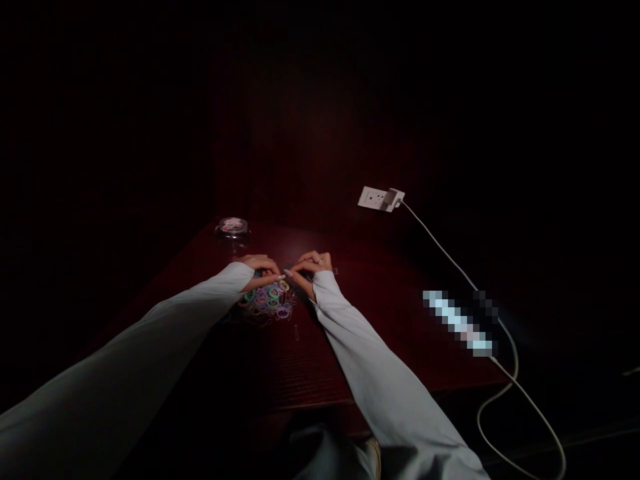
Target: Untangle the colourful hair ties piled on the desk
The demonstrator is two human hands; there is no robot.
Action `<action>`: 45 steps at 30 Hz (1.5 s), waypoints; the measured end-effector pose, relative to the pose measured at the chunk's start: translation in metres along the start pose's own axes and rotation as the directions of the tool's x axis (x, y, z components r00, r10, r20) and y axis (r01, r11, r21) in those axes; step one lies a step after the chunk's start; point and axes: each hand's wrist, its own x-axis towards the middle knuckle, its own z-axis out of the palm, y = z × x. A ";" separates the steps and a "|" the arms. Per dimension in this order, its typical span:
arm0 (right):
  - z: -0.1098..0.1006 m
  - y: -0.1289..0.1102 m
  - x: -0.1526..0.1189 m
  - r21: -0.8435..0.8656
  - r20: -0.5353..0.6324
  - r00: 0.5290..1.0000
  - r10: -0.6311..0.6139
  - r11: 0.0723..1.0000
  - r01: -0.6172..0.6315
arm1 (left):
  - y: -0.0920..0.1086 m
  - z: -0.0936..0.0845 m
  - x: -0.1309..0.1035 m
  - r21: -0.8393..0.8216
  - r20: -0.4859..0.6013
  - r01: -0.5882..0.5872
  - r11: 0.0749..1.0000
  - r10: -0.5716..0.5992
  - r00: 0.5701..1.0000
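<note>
The two bare hands of the person are brought together above the tabletop of dark red, shiny wood (400, 353). The left hand (263, 267) and the right hand (311, 264) meet at the thumb and finger tips, which are bent as in a pinch. Whether some small piece is held between them, I cannot tell, because the light is weak and this part is too small.

Just below the hands, and partly covered by the left one, lies a loose heap of small rings in green, purple, yellow and other colours (270, 301), with thin pale loops among them. One thin, pale, long loop (297, 332) lies apart, on the near side of the heap, and a tiny pale curled piece (336, 271) lies just beside the right hand.

As I judge it, the handling of small pieces is in progress and not completed. A good quantity lies unsorted in the heap, and I can see no separate group of finished pieces, so how much is done cannot be counted. Behind the left hand stands a clear round jar with a pinkish lid (233, 225); its contents I cannot make out.
</note>
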 end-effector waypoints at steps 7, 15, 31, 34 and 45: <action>-0.060 0.062 0.007 -0.118 -0.255 0.930 0.264 0.946 -0.301 | 0.004 -0.006 0.000 0.059 -0.166 0.002 0.998 0.008 0.986; -0.088 0.099 -0.013 -0.241 -0.153 0.901 0.406 0.869 -0.432 | 0.011 -0.011 -0.003 0.086 -0.324 0.077 0.993 -0.045 0.945; -0.061 0.068 -0.003 -0.159 -0.025 0.974 0.224 0.961 -0.225 | 0.000 -0.011 -0.001 0.123 -0.237 0.053 0.991 -0.023 0.971; -0.040 0.045 0.002 -0.106 0.079 0.990 0.120 0.988 -0.111 | 0.001 -0.008 0.000 0.145 -0.274 0.047 0.988 -0.005 0.962; -0.012 0.017 0.011 -0.206 0.209 0.973 0.102 0.977 -0.059 | 0.011 -0.012 -0.003 0.241 -0.237 0.087 0.967 -0.028 0.971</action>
